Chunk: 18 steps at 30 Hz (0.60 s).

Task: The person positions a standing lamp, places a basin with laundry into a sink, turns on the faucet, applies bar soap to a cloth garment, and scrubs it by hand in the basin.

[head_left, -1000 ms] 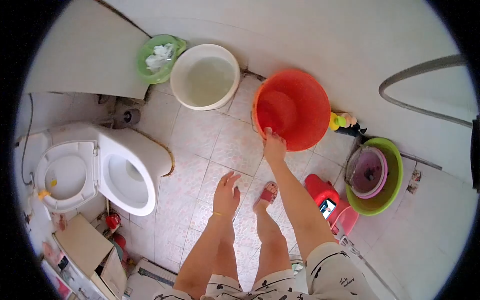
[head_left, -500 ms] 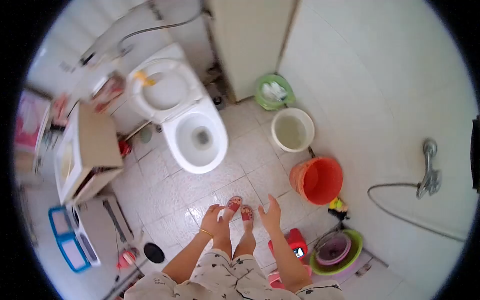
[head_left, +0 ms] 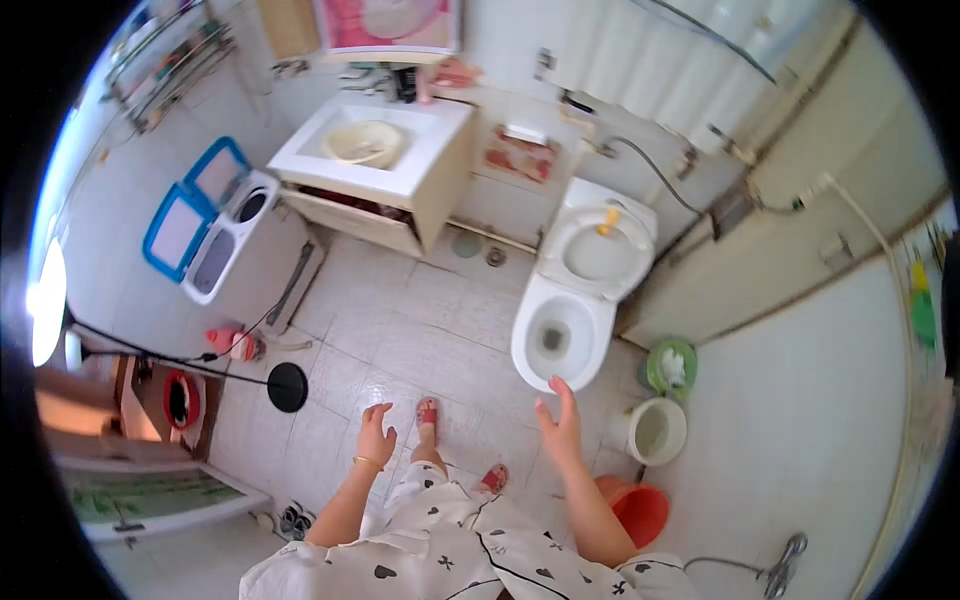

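My left hand [head_left: 375,438], with a yellow band at the wrist, hangs over the tiled floor [head_left: 340,390], fingers apart and empty. Nothing is in my right hand [head_left: 561,425] either; its fingers are spread, and in the view it lies just below the front rim of the white toilet [head_left: 563,335]. The toilet's lid and seat are raised. Beyond my right forearm stands the red bucket [head_left: 637,508], partly hidden by the arm. Near it are a white bucket [head_left: 657,432] holding water and a green bin [head_left: 671,368] with white paper.
A sink cabinet [head_left: 440,180] with a basin stands at the top, its drawer partly open. At the left are a washing machine [head_left: 230,235] with raised blue lids, a black round stand base [head_left: 287,388] and a door [head_left: 160,498]. A shower head [head_left: 787,567] is at lower right.
My right hand has let go of the red bucket's rim. The view has swung left, bringing the sink, washing machine and door into sight. The pink and green basins are out of view.
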Each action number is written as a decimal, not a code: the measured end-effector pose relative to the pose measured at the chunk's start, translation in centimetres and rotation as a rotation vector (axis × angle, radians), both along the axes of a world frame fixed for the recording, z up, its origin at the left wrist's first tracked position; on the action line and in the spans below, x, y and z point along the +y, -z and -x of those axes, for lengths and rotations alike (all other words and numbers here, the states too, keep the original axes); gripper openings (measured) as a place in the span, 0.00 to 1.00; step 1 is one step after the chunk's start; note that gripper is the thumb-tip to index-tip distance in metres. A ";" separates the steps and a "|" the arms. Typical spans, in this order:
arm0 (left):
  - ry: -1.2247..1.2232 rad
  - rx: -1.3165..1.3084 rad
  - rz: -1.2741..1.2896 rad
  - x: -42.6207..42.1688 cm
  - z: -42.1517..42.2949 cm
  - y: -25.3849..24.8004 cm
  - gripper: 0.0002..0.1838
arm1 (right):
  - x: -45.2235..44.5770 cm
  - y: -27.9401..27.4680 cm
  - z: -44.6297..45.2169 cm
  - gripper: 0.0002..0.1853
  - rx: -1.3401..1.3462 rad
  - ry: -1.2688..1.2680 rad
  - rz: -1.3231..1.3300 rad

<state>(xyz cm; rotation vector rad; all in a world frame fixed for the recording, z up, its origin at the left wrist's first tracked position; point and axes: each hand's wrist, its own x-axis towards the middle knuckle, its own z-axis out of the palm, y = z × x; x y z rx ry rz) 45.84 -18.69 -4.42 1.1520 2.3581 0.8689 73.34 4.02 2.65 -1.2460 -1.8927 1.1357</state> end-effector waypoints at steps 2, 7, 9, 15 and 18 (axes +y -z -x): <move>-0.095 -0.015 -0.050 -1.2 3.2 -0.2 0.28 | 1.3 -2.0 5.2 0.27 0.041 -0.102 -0.035; -0.288 -0.068 -0.050 -3.7 12.6 -0.3 0.28 | 3.4 -3.4 18.4 0.27 0.027 -0.218 -0.080; -0.341 -0.096 -0.039 -4.7 16.8 -0.7 0.28 | 4.1 -3.4 23.5 0.27 0.016 -0.233 -0.038; -0.423 -0.126 -0.111 -5.8 29.2 -1.1 0.29 | 6.3 -3.2 35.6 0.27 0.027 -0.291 0.040; -0.440 -0.135 -0.113 -4.6 33.8 -1.4 0.29 | 8.3 -3.1 39.4 0.26 -0.010 -0.295 0.085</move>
